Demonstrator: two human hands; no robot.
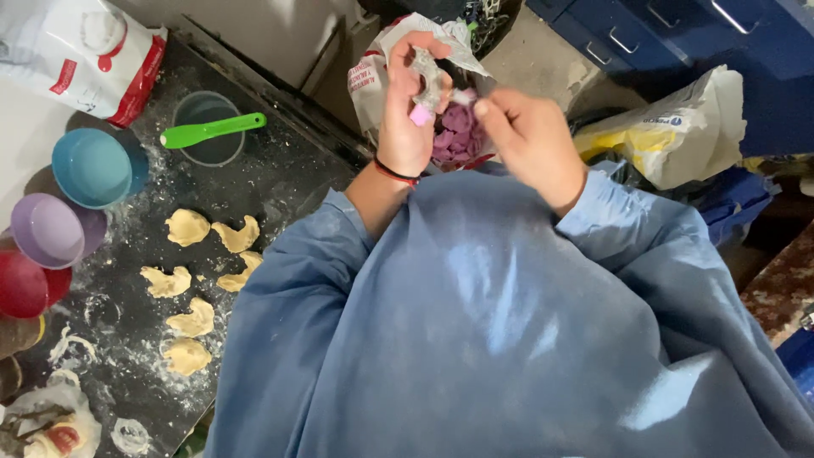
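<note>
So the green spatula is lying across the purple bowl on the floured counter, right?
Not quite. In the head view the green spatula lies across the clear grey cup at the far end of the floured counter; the purple bowl sits nearer, along the left edge, with nothing across it.

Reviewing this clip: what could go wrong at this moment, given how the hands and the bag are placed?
1. The left hand pinches a pink piece with crumpled plastic over the open bag of purple pieces; a loose grip could drop it onto the floor.
2. The blue sleeve hangs close to the dough pieces on the floured counter and might brush them.
</note>
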